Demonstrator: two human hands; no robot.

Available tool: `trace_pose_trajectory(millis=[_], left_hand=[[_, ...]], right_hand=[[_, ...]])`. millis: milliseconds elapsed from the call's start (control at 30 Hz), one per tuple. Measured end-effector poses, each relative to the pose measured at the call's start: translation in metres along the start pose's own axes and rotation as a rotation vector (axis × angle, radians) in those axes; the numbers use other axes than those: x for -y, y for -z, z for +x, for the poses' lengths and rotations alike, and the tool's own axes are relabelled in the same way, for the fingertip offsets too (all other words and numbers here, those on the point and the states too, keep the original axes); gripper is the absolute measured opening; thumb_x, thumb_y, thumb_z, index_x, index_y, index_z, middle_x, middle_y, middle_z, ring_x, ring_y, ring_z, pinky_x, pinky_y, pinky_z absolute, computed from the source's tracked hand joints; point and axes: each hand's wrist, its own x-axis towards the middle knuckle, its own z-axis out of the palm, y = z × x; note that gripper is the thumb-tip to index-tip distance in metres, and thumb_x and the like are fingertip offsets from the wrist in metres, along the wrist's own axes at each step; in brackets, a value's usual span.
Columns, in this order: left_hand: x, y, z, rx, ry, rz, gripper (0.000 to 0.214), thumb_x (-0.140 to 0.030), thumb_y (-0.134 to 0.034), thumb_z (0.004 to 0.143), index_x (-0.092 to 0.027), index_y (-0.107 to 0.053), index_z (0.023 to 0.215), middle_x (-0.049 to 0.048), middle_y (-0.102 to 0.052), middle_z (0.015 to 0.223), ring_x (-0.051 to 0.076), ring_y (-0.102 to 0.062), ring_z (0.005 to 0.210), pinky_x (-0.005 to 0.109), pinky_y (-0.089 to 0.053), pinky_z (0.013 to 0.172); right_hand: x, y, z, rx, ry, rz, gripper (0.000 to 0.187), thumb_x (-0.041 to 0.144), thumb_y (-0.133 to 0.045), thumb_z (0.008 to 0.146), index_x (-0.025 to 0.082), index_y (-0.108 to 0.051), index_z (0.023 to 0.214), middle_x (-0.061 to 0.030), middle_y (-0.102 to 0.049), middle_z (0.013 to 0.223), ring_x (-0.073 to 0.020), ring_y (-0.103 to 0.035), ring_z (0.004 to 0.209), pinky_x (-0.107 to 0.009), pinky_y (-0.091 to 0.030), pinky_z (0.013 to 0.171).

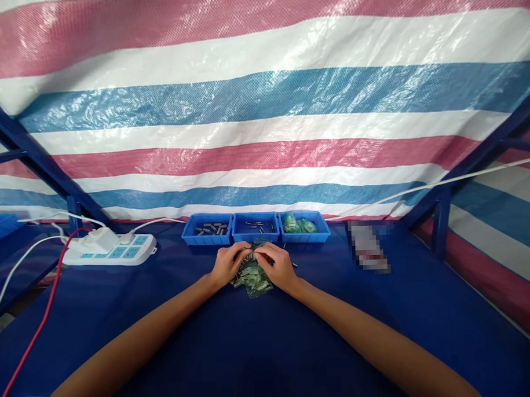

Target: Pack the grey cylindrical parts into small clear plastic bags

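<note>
My left hand (229, 264) and my right hand (278, 267) meet over a small heap of green-tinted clear plastic bags (256, 281) on the blue table. Thumb and fingers of each hand are pinched together, their tips almost touching. What they pinch is too small to make out. Slim metal pieces show among the bags, partly covered by my left hand. A few dark, thin pieces (294, 265) lie just right of my right hand.
Behind my hands stand three blue bins: the left bin (207, 240) with metal cylinders, the middle bin (256, 239) with thin pins, the right bin (306, 238) with green bags. A white power strip (139, 254) with cables lies left, a blurred-out object (369, 247) right.
</note>
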Motion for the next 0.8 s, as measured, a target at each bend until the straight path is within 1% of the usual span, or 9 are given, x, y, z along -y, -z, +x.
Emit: trace_pose_trajectory(millis=[100,233,333,433,533,667,733,800], left_hand=[[-0.002,0.0012,0.0012,-0.014,0.051,-0.001,0.019,-0.031,-0.052,0.09,-0.017,-0.06,0.1,0.0021,-0.066,0.076,0.011,-0.062,0.063,0.018,-0.045,0.059],[-0.0066,0.0033,0.0047,-0.044,0.112,-0.002,0.02,-0.034,-0.055,0.088,-0.017,-0.061,0.097,0.001,-0.064,0.073,0.011,-0.059,0.06,0.019,-0.044,0.059],[-0.0084,0.0043,0.0065,-0.025,0.095,-0.012,0.021,-0.033,-0.052,0.089,-0.016,-0.062,0.086,0.0017,-0.063,0.074,0.01,-0.056,0.061,0.02,-0.043,0.061],[-0.0077,0.0044,0.0063,-0.033,0.061,0.007,0.024,-0.033,-0.052,0.089,-0.014,-0.06,0.075,0.0004,-0.058,0.066,0.01,-0.052,0.058,0.02,-0.04,0.058],[-0.0057,0.0039,0.0049,-0.057,0.048,0.041,0.031,-0.031,-0.052,0.089,-0.014,-0.055,0.064,-0.0021,-0.05,0.056,0.008,-0.045,0.051,0.02,-0.035,0.053],[-0.004,0.0041,0.0034,-0.088,0.021,0.069,0.045,-0.031,-0.051,0.09,-0.014,-0.044,0.049,-0.0042,-0.036,0.046,0.006,-0.034,0.043,0.022,-0.028,0.047],[-0.0044,0.005,0.003,-0.078,0.025,0.046,0.047,-0.03,-0.047,0.091,-0.014,-0.042,0.048,-0.0037,-0.037,0.045,0.007,-0.034,0.042,0.022,-0.028,0.047],[-0.0056,0.0061,0.0029,-0.053,0.066,0.008,0.044,-0.029,-0.041,0.093,-0.014,-0.048,0.052,-0.0024,-0.043,0.048,0.007,-0.04,0.044,0.021,-0.031,0.048]], right_hand=[[0.0001,0.0001,-0.0008,-0.004,0.007,-0.001,0.021,0.026,-0.046,0.091,0.015,-0.064,0.085,-0.0027,-0.053,0.069,-0.012,-0.048,0.058,-0.024,-0.038,0.057],[0.0015,0.0016,-0.0031,-0.065,-0.004,-0.012,0.021,0.024,-0.045,0.091,0.016,-0.062,0.084,-0.0019,-0.052,0.067,-0.0126,-0.048,0.06,-0.025,-0.037,0.059],[0.0018,0.0023,-0.0034,-0.069,-0.003,-0.012,0.022,0.024,-0.044,0.092,0.016,-0.061,0.083,-0.0019,-0.052,0.066,-0.0127,-0.048,0.06,-0.025,-0.036,0.059],[0.0002,0.0012,-0.0027,-0.045,0.025,-0.025,0.023,0.024,-0.043,0.092,0.016,-0.06,0.079,-0.0012,-0.05,0.064,-0.0124,-0.047,0.058,-0.025,-0.035,0.058],[-0.0019,-0.0008,-0.0029,0.0,0.083,-0.048,0.025,0.024,-0.043,0.092,0.016,-0.057,0.073,-0.0005,-0.047,0.061,-0.0122,-0.046,0.057,-0.024,-0.034,0.057],[-0.0003,-0.0006,-0.0059,0.046,0.121,-0.035,0.028,0.024,-0.042,0.092,0.016,-0.055,0.069,-0.0005,-0.047,0.06,-0.0122,-0.045,0.056,-0.024,-0.034,0.056],[0.0022,0.0011,-0.0063,-0.017,0.067,0.015,0.03,0.027,-0.042,0.092,0.016,-0.055,0.066,-0.0008,-0.049,0.06,-0.0123,-0.046,0.056,-0.025,-0.035,0.057],[0.0036,0.0034,-0.0035,-0.154,-0.064,0.084,0.032,0.031,-0.042,0.091,0.016,-0.055,0.066,-0.0005,-0.049,0.06,-0.0118,-0.045,0.055,-0.024,-0.035,0.055]])
